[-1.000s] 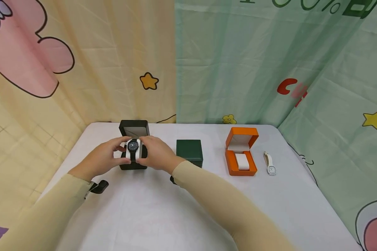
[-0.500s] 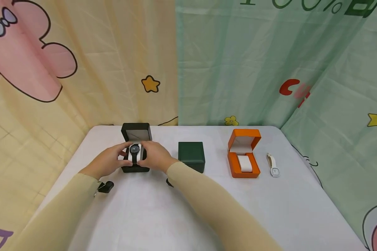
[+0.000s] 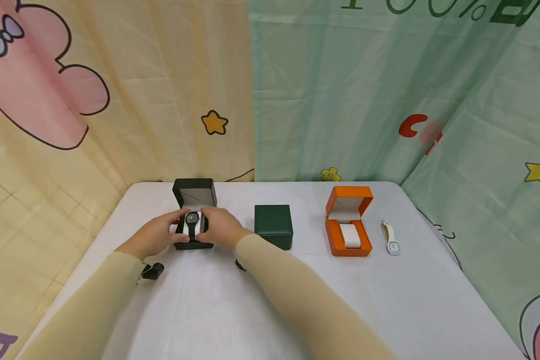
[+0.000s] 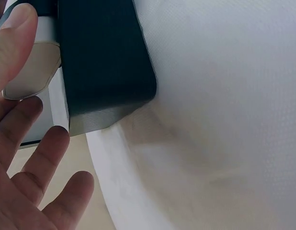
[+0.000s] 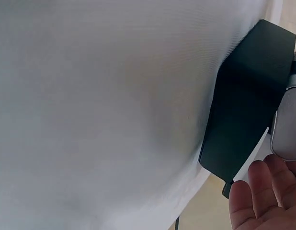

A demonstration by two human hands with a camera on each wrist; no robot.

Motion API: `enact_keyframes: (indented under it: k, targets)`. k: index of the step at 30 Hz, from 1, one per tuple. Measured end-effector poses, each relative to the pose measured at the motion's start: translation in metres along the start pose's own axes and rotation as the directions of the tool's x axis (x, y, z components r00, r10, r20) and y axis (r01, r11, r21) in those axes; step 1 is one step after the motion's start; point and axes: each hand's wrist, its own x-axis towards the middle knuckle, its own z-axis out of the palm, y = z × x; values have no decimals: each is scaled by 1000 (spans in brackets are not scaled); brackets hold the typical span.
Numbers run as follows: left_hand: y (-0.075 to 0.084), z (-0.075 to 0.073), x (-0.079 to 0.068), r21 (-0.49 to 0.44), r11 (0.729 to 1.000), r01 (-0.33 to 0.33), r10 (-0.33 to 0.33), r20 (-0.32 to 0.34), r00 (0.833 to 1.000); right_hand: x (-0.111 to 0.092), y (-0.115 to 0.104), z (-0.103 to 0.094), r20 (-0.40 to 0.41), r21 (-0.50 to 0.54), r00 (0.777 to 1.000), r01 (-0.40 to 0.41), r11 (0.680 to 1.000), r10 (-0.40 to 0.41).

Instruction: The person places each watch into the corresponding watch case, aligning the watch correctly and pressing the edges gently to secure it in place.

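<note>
A black wristwatch [image 3: 191,218] is wrapped round a white watch cushion [image 3: 198,228]. The cushion is low over the base of a dark watch box [image 3: 193,245], whose lid stands raised behind it. From the left side my left hand [image 3: 155,236] pinches the cushion; its thumb lies on top in the left wrist view, with the forefinger at the lower edge of the cushion's end [image 4: 33,72]. My right hand [image 3: 222,228] holds the opposite side, fingertips at the cushion's rounded end [image 5: 288,124]. The hands partly cover the box's sides.
A closed green box [image 3: 273,220] sits just right of my right hand. Farther right are an orange watch box [image 3: 333,242] with its lid up and a white cushion [image 3: 350,235] inside, and a white wristwatch [image 3: 392,242]. Curtains [image 3: 328,90] hang behind the white-covered table [image 3: 342,300].
Both hands have brought the cushion and wristwatch slightly lower toward the box's base. The head view has shifted a little. The other boxes and the white wristwatch stay put.
</note>
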Motion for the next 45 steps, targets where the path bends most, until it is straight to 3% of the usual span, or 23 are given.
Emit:
enact_keyframes:
  k: [11, 21, 33, 45]
  targets:
    - [-7, 2, 1, 20, 1000, -13, 13, 2, 1000, 2, -2, 4, 6, -27, 1000, 20, 999, -20]
    - [-7, 4, 3, -27, 998, -53, 53, 29, 998, 0, 1, 12, -17, -142, 1000, 2, 990, -4]
    - [-13, 6, 9, -17, 1000, 19, -17, 124, 992, -1, 2, 14, 22, -33, 991, -128, 991, 128]
    - [-12, 6, 8, -23, 1000, 19, -16, 133, 991, -3, 0, 16, 71, -43, 983, -166, 985, 169]
